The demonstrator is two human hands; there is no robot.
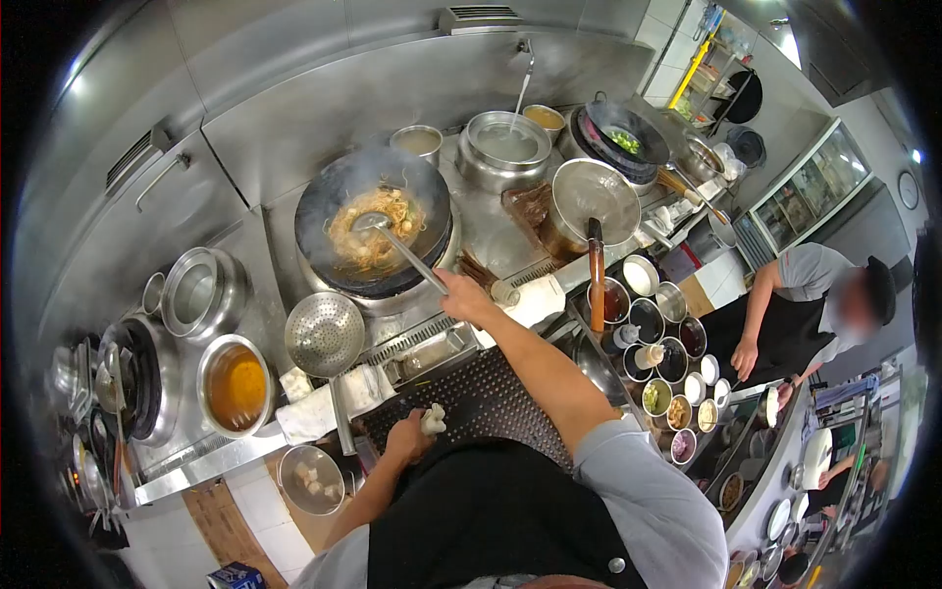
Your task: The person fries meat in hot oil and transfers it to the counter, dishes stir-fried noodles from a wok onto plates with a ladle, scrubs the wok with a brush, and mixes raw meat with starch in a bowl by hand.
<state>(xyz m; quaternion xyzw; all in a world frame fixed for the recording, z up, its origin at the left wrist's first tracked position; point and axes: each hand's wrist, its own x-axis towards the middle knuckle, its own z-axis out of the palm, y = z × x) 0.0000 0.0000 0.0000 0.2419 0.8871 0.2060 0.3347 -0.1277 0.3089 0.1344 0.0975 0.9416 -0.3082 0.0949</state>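
Observation:
My right hand (468,298) is closed around the handle of a long metal ladle (410,257). The ladle's bowl rests among noodles (378,228) in a black wok (319,201), and steam rises from them. Low in front of my apron, my left hand (408,438) grips a small crumpled white cloth (433,420), held over a dark perforated mat (481,407). Between the wok and my left hand lies a perforated metal strainer (325,334), its handle pointing toward me.
A pot of amber liquid (235,385) stands left, a water pot (506,147) behind. Rightward are a wooden-handled strainer (596,201), another wok (643,123) with greens and several ingredient containers (646,319). A co-worker (785,304) stands at the right. Folded towels (339,401) line the stove edge.

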